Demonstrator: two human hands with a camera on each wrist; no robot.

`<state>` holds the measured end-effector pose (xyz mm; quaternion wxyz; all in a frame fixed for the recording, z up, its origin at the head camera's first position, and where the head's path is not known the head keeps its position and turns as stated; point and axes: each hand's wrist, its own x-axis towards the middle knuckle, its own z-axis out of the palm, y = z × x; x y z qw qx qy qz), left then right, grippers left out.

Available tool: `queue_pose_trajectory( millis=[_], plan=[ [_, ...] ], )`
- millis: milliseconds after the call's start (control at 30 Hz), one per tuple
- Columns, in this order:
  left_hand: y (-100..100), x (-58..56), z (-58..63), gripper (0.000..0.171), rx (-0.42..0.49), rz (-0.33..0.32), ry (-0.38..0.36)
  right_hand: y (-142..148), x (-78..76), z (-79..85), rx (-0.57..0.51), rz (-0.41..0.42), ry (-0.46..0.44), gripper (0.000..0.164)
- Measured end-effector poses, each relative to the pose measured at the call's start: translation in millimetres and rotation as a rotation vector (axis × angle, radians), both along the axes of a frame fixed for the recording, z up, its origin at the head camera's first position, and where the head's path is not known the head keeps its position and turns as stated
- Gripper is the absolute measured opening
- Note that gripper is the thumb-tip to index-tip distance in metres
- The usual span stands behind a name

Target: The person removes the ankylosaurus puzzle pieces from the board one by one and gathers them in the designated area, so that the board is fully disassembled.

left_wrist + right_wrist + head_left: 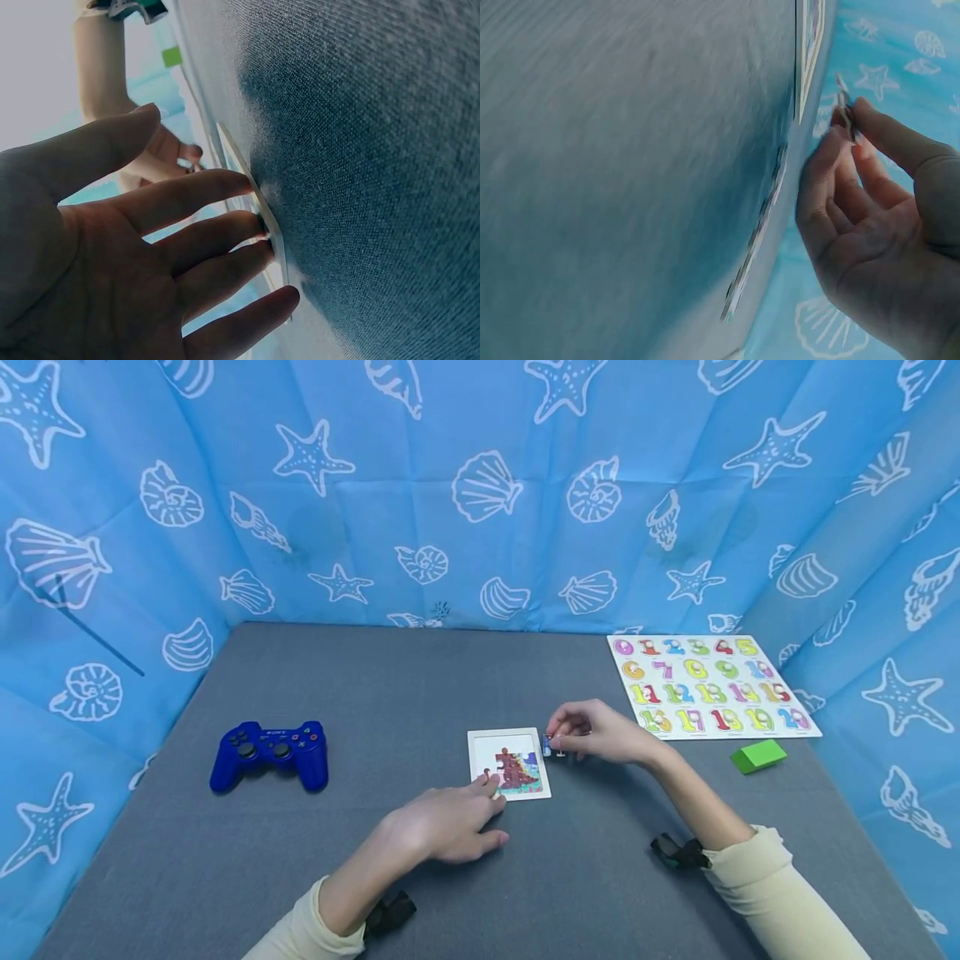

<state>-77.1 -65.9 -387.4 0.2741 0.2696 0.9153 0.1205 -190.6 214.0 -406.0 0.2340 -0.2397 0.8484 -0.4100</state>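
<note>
A small jigsaw puzzle in a white square frame (547, 781) lies mid-table, with a brown dinosaur picture (517, 770) partly laid in its right and lower area. My left hand (450, 822) rests its fingertips on the frame's lower left, fingers fairly straight and spread; the left wrist view shows them along the frame's edge (279, 244). Just right of the frame, my right hand (596, 732) pinches a thin puzzle piece (845, 112) between thumb and fingertips. Below that hand, a flat puzzle part (756, 232) lies on the cloth, seen edge-on in the right wrist view.
A blue game controller (270, 756) lies to the left. At the back right is a number board (712, 687), with a green block (758, 756) in front of it. Blue shell-print curtains (420, 510) border the grey table (360, 685) at the back and sides.
</note>
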Motion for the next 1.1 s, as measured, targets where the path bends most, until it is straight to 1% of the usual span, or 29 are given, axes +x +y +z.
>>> queue_pose_trajectory(
  millis=[233, 567, 867, 1100],
  plan=[
    [-0.7, 1.1, 0.4, 0.061, 0.002, 0.005, 0.000, 16.7, -1.6, -4.1, 0.040, -0.027, 0.022, 0.017],
    [-0.5, 1.0, 0.7, 0.061, 0.005, 0.004, 0.001, 13.7, -3.1, -7.5, 0.068, -0.047, 0.031, 0.017],
    [-0.6, 1.4, 1.3, 0.061, 0.006, -0.005, 0.029, 8.7, -1.1, -9.4, 0.110, -0.030, 0.110, 0.012],
    [0.0, 1.8, 1.5, 0.061, 0.002, -0.005, 0.035, 6.1, 1.8, -6.7, 0.155, -0.035, 0.161, 0.011]
  ],
)
